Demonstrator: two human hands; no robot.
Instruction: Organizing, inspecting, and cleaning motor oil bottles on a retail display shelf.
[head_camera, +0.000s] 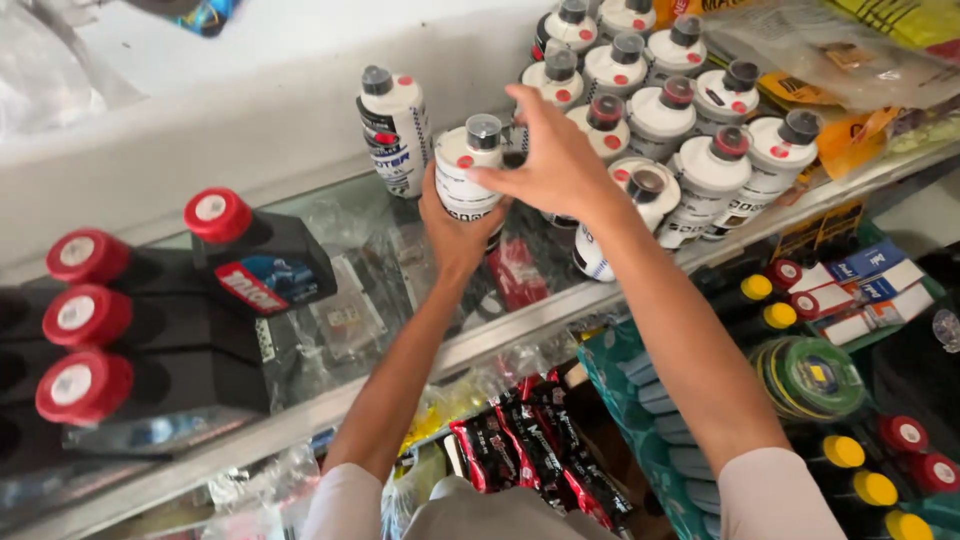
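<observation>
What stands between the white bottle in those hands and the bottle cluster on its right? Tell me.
Nothing visible. Left hand and right hand already grip the white bottle, which stands on the glass shelf directly against the white bottle cluster.

The white bottle (468, 172) held between both hands looks like smooth, slightly glossy plastic with a dark grey plastic cap, as do the other white bottles (660, 110) packed behind it. The shelf (380, 250) is clear glass edged in pale metal, and the black canisters (255, 265) on it are matt plastic with glossy red caps. Below, the red-and-black packets (530, 450) are shiny foil-like film.
</observation>
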